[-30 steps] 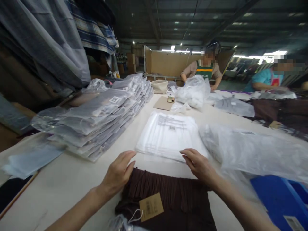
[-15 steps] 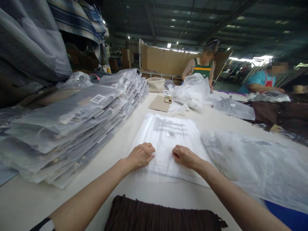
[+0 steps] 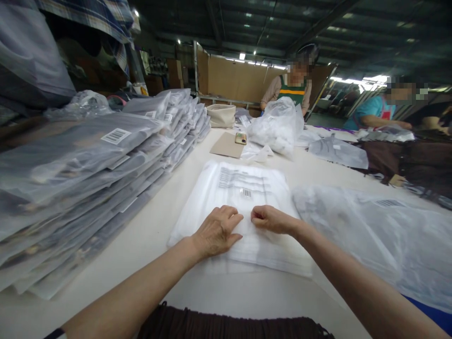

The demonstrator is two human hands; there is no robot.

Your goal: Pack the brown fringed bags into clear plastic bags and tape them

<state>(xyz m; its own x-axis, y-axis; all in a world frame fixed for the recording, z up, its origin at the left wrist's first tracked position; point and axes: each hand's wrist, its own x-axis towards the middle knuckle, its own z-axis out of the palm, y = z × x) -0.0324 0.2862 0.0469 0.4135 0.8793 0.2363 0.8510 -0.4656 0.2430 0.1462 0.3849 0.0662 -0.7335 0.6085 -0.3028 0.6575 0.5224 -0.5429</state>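
Observation:
A stack of white translucent plastic bags (image 3: 208, 197) with printed lines and a barcode label lies flat on the pale table, between my arms. My left hand (image 3: 221, 230) is over its near left part, thumb and fingers apart, nothing seen between them. My right hand (image 3: 269, 219) is at the right of the middle, its fingers pinched together; whatever it holds is too small to make out. Dark brown gathered fabric (image 3: 233, 325) shows at the near edge, below my hands.
Bagged garments (image 3: 81, 155) are piled high on the left. More bagged items (image 3: 367, 230) lie at the right. Farther back are a phone (image 3: 240, 138) on cardboard (image 3: 226, 145), a beige pouch (image 3: 221, 116) and a clear bag (image 3: 275, 125). Two people work across the table.
My left hand has moved right, closer to my right hand, and its thumb and fingers have spread. The view has shifted slightly, with the left pile appearing nearer.

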